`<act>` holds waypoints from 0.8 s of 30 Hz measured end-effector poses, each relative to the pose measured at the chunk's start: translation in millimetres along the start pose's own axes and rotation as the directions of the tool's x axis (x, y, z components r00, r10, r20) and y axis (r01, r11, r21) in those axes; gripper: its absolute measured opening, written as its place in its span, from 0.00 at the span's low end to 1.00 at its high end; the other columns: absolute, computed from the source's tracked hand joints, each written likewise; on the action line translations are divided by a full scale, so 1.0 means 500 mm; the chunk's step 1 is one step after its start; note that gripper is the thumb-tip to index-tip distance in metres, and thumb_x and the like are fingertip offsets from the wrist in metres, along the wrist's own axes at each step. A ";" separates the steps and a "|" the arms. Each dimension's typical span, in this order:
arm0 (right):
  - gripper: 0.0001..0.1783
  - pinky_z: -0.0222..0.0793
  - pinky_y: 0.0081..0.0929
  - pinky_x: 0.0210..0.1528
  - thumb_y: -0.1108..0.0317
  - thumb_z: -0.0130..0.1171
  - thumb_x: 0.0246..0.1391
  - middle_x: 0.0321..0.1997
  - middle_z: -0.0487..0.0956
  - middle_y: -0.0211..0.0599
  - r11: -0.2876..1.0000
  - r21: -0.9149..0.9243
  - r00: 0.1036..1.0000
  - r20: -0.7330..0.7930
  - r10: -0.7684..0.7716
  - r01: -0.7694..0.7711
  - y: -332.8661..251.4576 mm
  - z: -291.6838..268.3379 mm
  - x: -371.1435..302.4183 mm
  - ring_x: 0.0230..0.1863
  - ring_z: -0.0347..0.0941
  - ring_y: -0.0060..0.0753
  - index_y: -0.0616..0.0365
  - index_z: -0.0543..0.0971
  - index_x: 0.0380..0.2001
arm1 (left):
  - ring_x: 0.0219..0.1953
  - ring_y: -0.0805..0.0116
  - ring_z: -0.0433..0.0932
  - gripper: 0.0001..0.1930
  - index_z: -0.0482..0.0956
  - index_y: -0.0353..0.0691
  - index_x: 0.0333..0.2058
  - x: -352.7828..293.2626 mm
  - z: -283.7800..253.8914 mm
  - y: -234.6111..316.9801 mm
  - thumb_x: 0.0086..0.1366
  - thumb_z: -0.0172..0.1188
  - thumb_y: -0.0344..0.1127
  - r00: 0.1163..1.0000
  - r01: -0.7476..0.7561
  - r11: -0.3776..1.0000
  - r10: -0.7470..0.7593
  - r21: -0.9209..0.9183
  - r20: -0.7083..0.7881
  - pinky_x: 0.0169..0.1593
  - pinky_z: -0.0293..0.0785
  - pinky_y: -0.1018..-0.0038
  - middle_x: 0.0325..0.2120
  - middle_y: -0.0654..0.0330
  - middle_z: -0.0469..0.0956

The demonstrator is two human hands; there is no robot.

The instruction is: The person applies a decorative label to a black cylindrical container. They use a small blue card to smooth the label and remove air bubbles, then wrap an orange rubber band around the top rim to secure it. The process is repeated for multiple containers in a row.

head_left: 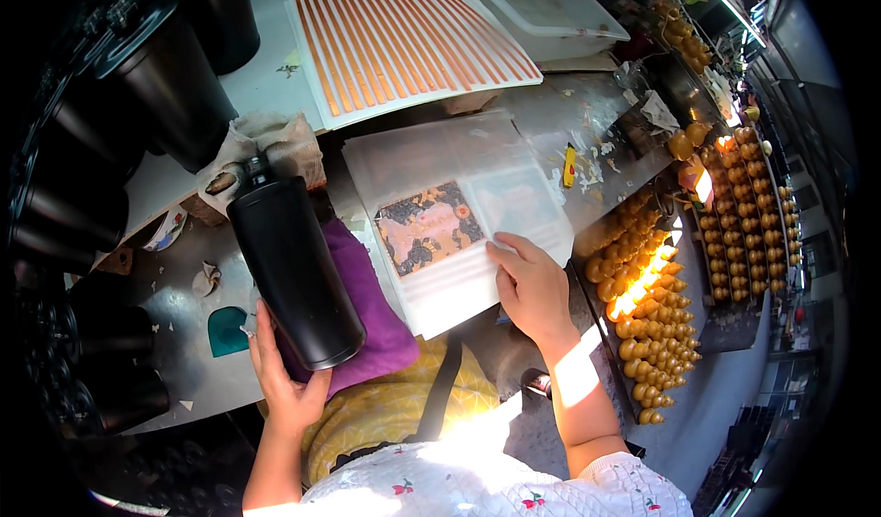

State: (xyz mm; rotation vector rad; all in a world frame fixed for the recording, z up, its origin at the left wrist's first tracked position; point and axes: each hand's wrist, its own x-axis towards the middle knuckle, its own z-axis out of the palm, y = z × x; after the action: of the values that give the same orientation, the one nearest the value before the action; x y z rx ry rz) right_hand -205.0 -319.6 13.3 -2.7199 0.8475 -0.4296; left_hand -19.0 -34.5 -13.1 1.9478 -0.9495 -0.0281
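My left hand (286, 389) is wrapped round the lower end of a glossy black bottle-shaped vessel (298, 278), which tilts with its narrow neck pointing away from me. The neck end lies by a bundle of pale cloth (266, 150). Purple cloth (367, 324) spreads under and beside the vessel. To the right, my right hand (535, 292) rests its fingertips on a stack of translucent sheets (459, 155), thumb apart from the index finger. Just left of those fingertips, a rectangular pink, black and gold patterned sheet (429, 228) lies on the stack. Part of the right hand's fingers is hidden.
A white board with copper-coloured strips (413, 44) lies beyond, beside a clear plastic tub (551, 8). Several black vessels (156, 77) crowd the left. Rows of golden gourd-shaped pieces (652, 333) stand at right. A teal scraper (228, 331) and small yellow packet (569, 166) lie on the metal table.
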 end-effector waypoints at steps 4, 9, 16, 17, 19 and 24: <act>0.30 0.74 0.39 0.50 0.62 0.64 0.51 0.61 0.73 0.43 0.994 0.042 0.994 0.032 0.101 -0.103 -0.005 0.020 0.058 0.53 0.76 0.49 0.53 0.74 0.59 | 0.51 0.48 0.69 0.48 0.53 0.25 0.68 0.000 0.007 -0.010 0.49 0.66 0.28 0.999 -0.037 0.999 0.038 0.028 -0.022 0.59 0.64 0.62 0.56 0.40 0.69; 0.52 0.73 0.43 0.54 0.46 0.72 0.42 0.66 0.65 0.52 0.941 -0.080 0.941 0.051 0.334 -0.330 0.059 0.058 0.207 0.56 0.74 0.55 0.55 0.63 0.68 | 0.50 0.49 0.69 0.47 0.53 0.25 0.68 -0.007 0.012 -0.017 0.50 0.64 0.28 0.999 0.032 0.999 -0.033 -0.023 -0.035 0.57 0.64 0.62 0.54 0.42 0.69; 0.45 0.70 0.40 0.57 0.48 0.70 0.41 0.61 0.70 0.45 0.899 -0.114 0.897 0.089 0.433 -0.423 0.181 0.007 0.247 0.59 0.73 0.47 0.52 0.70 0.64 | 0.52 0.50 0.68 0.46 0.52 0.25 0.68 -0.008 0.015 -0.011 0.51 0.63 0.30 0.997 0.072 0.997 -0.072 -0.023 -0.032 0.60 0.61 0.63 0.54 0.44 0.68; 0.41 0.71 0.41 0.56 0.48 0.70 0.41 0.60 0.71 0.44 0.883 -0.096 0.879 0.089 0.468 -0.460 0.189 0.004 0.246 0.57 0.73 0.47 0.53 0.72 0.59 | 0.57 0.51 0.65 0.45 0.51 0.27 0.69 -0.009 0.014 -0.011 0.53 0.62 0.28 0.997 0.075 0.996 -0.075 -0.038 -0.004 0.63 0.59 0.63 0.58 0.45 0.64; 0.34 0.71 0.41 0.54 0.49 0.70 0.41 0.58 0.71 0.42 0.845 -0.052 0.840 0.098 0.534 -0.532 0.173 -0.004 0.249 0.55 0.74 0.46 0.55 0.78 0.50 | 0.68 0.53 0.59 0.45 0.47 0.31 0.71 -0.014 0.005 -0.016 0.57 0.59 0.25 0.995 0.085 0.995 -0.082 -0.055 0.055 0.69 0.54 0.63 0.64 0.47 0.56; 0.24 0.72 0.38 0.48 0.52 0.71 0.42 0.46 0.77 0.43 0.901 0.010 0.886 0.186 0.424 -0.433 0.157 0.008 0.243 0.45 0.76 0.45 0.58 0.79 0.37 | 0.54 0.50 0.68 0.45 0.52 0.24 0.68 -0.012 0.017 -0.020 0.52 0.62 0.29 0.997 0.057 0.997 -0.060 -0.056 -0.045 0.61 0.60 0.63 0.56 0.43 0.67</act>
State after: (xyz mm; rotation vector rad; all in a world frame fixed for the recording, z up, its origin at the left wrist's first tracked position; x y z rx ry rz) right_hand -147.9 -452.3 8.0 -2.3769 1.3192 -0.1063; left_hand -20.2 -34.2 -27.5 1.9171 -0.8523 -0.0419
